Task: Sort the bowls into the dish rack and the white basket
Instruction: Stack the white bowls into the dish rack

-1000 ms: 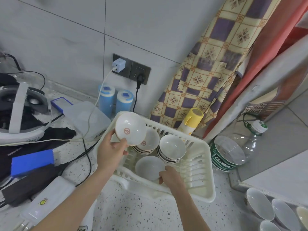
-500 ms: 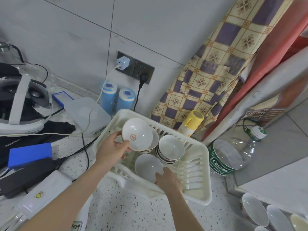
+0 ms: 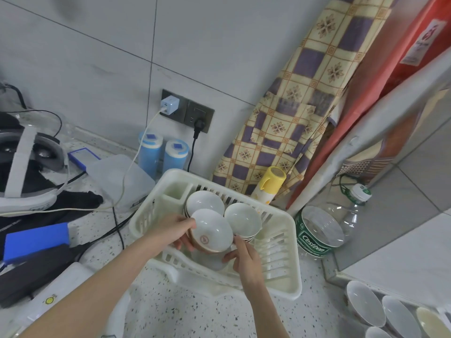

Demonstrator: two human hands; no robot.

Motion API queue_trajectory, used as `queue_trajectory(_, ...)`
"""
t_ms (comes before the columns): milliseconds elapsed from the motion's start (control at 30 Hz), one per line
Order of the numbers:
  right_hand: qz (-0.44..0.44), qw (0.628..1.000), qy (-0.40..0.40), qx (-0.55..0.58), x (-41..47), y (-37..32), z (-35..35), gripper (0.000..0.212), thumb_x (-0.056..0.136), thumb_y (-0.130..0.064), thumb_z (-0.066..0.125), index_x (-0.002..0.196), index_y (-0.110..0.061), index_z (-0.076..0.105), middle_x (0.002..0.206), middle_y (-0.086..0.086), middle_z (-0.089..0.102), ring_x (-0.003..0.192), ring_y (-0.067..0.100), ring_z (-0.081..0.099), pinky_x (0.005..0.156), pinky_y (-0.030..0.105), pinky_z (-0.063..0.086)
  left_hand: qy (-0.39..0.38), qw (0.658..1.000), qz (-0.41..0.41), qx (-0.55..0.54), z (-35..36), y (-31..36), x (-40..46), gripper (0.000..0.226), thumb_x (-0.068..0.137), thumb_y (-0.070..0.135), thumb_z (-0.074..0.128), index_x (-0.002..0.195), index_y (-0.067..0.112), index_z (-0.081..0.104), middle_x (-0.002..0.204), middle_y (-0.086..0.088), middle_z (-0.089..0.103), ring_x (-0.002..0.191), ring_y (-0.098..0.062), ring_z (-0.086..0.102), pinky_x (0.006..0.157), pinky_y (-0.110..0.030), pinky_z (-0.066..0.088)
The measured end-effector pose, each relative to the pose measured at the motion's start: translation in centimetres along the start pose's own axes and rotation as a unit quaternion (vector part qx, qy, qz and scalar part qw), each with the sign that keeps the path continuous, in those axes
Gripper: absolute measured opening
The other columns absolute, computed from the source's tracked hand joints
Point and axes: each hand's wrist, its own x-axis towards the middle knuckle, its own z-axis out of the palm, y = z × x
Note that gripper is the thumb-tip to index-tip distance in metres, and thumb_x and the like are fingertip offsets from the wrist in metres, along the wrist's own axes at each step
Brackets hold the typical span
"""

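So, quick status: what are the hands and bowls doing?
Left hand grips white logo bowl above white plastic basket. Right hand steadies it. Two bowl stacks close behind.

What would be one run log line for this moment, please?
left hand: holds logo bowl | right hand: touches lower bowl | place: over white basket | stacks: two

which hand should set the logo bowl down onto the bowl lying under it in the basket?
Left. The left hand already grips the logo bowl right above the lower bowl in the white basket. The right hand only steadies underneath, so it would need a new grip.
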Motion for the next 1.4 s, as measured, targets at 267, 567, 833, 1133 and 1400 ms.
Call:
queue_trajectory(267,0.035,0.999,-0.007,-0.021,1.1,0.6,-0.5,0.02,0.079,-0.009,0.054,0.062,-0.013,0.045,0.059,0.006,0.044,0.051,0.013,0.031,0.051,0.027,0.025,-0.06,0.998,-0.014,0.024,0.7,0.9,0.1,0.021,0.093,0.036,0.057,0.102,0.02,0.067,0.073,-0.011,0.077,0.035,-0.008,0.043,0.037,-0.011,0.035)
queue_trajectory(567,0.091,0.996,0.017,0.006,1.9,0.7,-0.5,0.033,0.079,-0.003,0.052,0.05,-0.017,0.043,0.058,0.015,0.048,0.043,0.012,0.033,0.043,0.02,0.027,-0.072,0.997,0.041,0.002,0.3,-0.2,0.6,0.016,0.09,0.029,0.06,0.095,0.02,0.073,0.074,-0.012,0.077,0.049,-0.02,0.061,0.046,-0.021,0.045)
queue_trajectory(833,0.125,0.992,0.001,-0.006,1.9,0.8,-0.3,0.01,0.076,-0.01,0.053,0.067,-0.007,0.055,0.058,0.02,0.063,0.05,0.015,0.039,0.049,0.022,0.031,0.025,0.989,0.036,0.144,1.2,-0.9,1.4,0.008,0.085,0.036,0.065,0.085,0.04,0.058,0.062,0.009,0.072,0.044,-0.006,0.062,0.06,-0.025,0.051)
queue_trajectory(1133,0.153,0.985,-0.003,-0.079,2.2,1.1,0.1,0.011,0.076,-0.014,0.051,0.065,-0.013,0.053,0.058,0.01,0.072,0.055,0.015,0.032,0.06,0.032,0.031,0.008,0.98,-0.009,0.196,1.4,-0.3,1.6,0.013,0.08,0.034,0.062,0.091,0.032,0.068,0.043,0.011,0.06,0.039,-0.002,0.056,0.056,-0.022,0.04)
queue_trajectory(1400,0.188,0.973,-0.021,-0.13,2.7,1.1,0.2,0.014,0.077,-0.021,0.052,0.073,-0.014,0.063,0.057,0.0,0.072,0.058,0.013,0.044,0.066,0.029,0.038,0.0,0.965,-0.012,0.261,1.7,-0.9,2.3,0.027,0.078,0.035,0.061,0.104,0.033,0.069,0.086,0.012,0.076,0.082,-0.009,0.072,0.086,-0.031,0.057)
